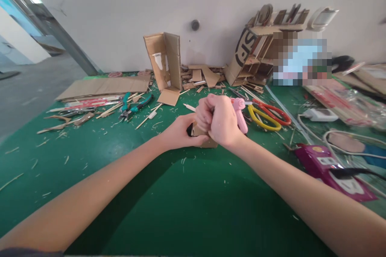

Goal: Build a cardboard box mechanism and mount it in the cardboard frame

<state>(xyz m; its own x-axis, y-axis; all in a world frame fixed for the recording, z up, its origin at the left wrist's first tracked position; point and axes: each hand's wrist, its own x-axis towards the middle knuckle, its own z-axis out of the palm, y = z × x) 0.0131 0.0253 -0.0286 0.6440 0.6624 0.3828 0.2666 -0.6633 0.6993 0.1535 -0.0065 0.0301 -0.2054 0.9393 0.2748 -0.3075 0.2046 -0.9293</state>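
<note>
My left hand (pixel 181 130) is closed around a small brown cardboard piece (pixel 208 143) on the green table, thumb along its near side. Directly above that piece, my right hand (pixel 218 120) is curled into a fist; whatever its fingers may hold is hidden. Just behind the right hand lies a pink glue gun (pixel 240 114). Scissors with yellow handles (pixel 262 119) and scissors with red handles (pixel 273 111) rest to its right. A white pen-like stick (pixel 189 107) pokes out beyond the left hand.
Teal-handled pliers (pixel 137 106) lie left among wooden sticks. Behind stand a folded cardboard form (pixel 164 62) and a cardboard shelf (pixel 250 54). Cardboard scraps (pixel 208 75) line the wall. At right are a purple power strip (pixel 328 168), cables and a white adapter (pixel 320 115).
</note>
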